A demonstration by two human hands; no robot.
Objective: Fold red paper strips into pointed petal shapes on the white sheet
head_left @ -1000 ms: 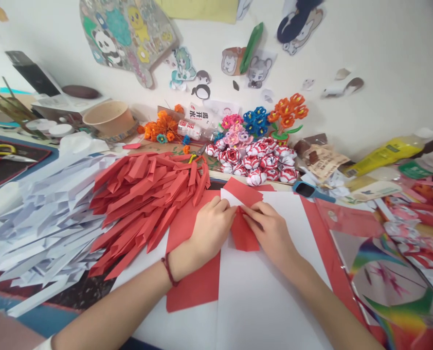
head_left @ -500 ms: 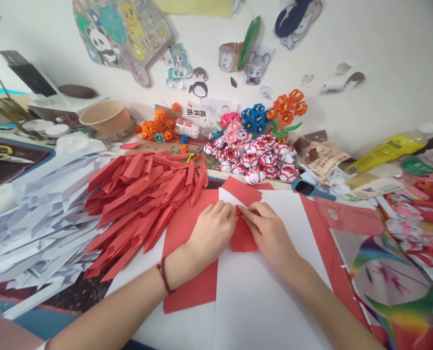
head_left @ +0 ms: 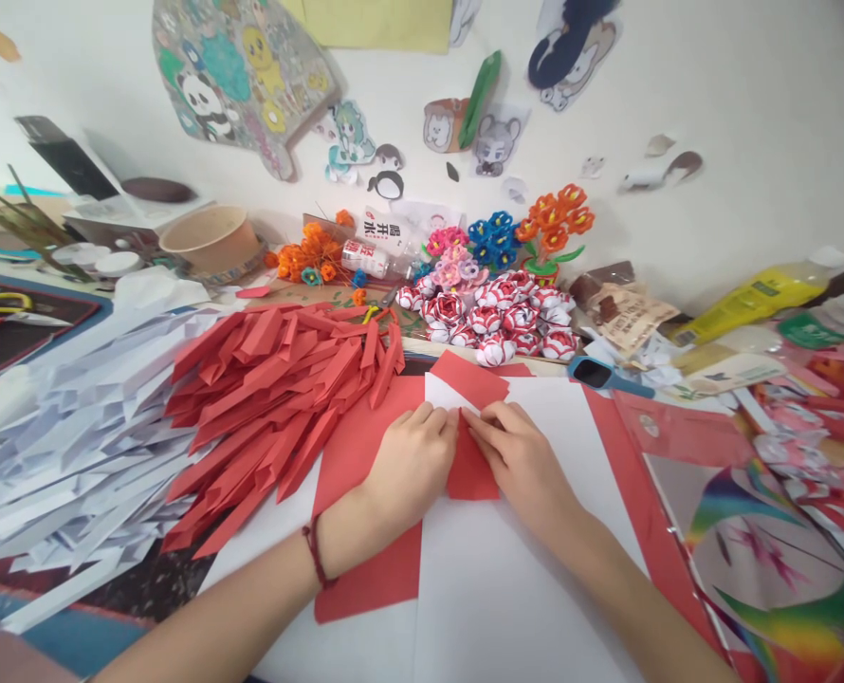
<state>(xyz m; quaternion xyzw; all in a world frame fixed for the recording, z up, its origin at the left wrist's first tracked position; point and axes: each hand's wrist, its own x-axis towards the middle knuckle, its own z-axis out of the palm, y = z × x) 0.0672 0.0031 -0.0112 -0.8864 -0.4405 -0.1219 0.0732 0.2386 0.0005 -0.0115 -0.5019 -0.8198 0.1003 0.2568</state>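
Between my two hands is a small piece of red paper [head_left: 473, 479], its upper edge pinched by the fingers. My left hand [head_left: 416, 455] is closed on its left side, the fingertips curled and partly hidden. From the right, my right hand [head_left: 522, 451] grips it between thumb and forefinger. Under the hands lie a large white sheet [head_left: 514, 588] and a red sheet [head_left: 372, 579]. Just beyond the fingers is another red paper piece [head_left: 468, 377]. A heap of folded red paper strips [head_left: 272, 398] lies to the left of my left hand.
Folded white paper strips [head_left: 87, 427] are piled at the far left, near scissors [head_left: 16, 311]. Red-and-white paper flowers [head_left: 500, 313] stand at the back, with a blue watch [head_left: 607, 374] in front. At right lie a patterned plastic packet [head_left: 770, 550] and a yellow bottle [head_left: 756, 299].
The fingers have shifted slightly along the upper edge of the red paper, and the hands are a little closer together. The whole view has moved down slightly.
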